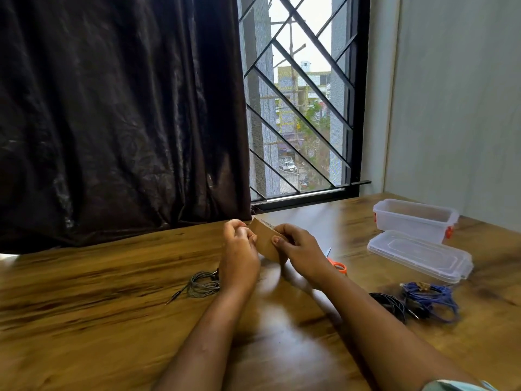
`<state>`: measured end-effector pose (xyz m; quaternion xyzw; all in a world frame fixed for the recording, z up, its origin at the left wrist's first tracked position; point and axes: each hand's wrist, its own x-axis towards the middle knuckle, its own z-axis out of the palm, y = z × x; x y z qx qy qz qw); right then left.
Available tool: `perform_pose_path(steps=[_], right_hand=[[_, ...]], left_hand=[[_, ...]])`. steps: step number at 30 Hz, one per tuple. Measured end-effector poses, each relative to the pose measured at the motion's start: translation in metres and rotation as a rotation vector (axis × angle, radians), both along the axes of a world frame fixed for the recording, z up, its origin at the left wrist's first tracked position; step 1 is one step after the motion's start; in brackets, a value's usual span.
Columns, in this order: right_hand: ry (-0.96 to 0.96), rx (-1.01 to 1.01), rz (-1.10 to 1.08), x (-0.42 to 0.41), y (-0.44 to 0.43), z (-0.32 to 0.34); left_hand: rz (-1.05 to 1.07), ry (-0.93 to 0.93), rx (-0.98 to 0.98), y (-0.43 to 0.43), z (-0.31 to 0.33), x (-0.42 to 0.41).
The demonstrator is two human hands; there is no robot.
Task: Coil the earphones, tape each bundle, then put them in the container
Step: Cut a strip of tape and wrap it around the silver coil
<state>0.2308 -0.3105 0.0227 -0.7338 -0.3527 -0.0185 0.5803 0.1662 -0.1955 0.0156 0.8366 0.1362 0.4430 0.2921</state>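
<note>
My right hand (pixel 298 249) grips a brown roll of tape (pixel 265 238) held above the wooden table (pixel 98 306). My left hand (pixel 239 249) is at the roll's left edge, fingers curled and pinching at the tape there. A grey coiled earphone (pixel 201 285) lies on the table just left of my left wrist, its plug pointing left. At the right lie a black coiled earphone (pixel 390 304) and a blue earphone bundle (pixel 431 299) with a brown strip on top. The clear container (pixel 414 218) stands open at the far right.
The container's clear lid (pixel 420 255) lies in front of it. Orange-handled scissors (pixel 337 266) lie partly hidden behind my right wrist. A dark curtain (pixel 121 108) and a barred window (pixel 304 94) rise behind the table; a pale wall stands at the right.
</note>
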Motion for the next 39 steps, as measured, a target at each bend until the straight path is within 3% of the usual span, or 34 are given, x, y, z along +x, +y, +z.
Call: perform_pose_path(steps=[10, 18, 23, 27, 33, 39], right_hand=[[-0.103, -0.074, -0.131, -0.002, 0.004, 0.001], [-0.089, -0.050, -0.203, 0.002, 0.000, 0.003], [-0.074, -0.063, -0.182, 0.002, -0.001, 0.002], [-0.061, -0.054, -0.154, -0.001, 0.001, 0.002], [-0.041, -0.048, -0.106, -0.003, 0.005, 0.004], [-0.142, -0.139, -0.194, -0.003, 0.007, 0.001]], left_hand=[[-0.044, -0.020, -0.089, -0.005, -0.005, 0.006], [-0.148, -0.035, -0.029, -0.008, -0.008, 0.008], [-0.092, -0.184, -0.076, -0.002, -0.008, 0.004], [-0.110, -0.153, -0.129, 0.000, -0.006, -0.001], [0.082, -0.163, -0.038, -0.003, -0.001, -0.005], [0.098, -0.165, 0.069, -0.005, -0.002, -0.004]])
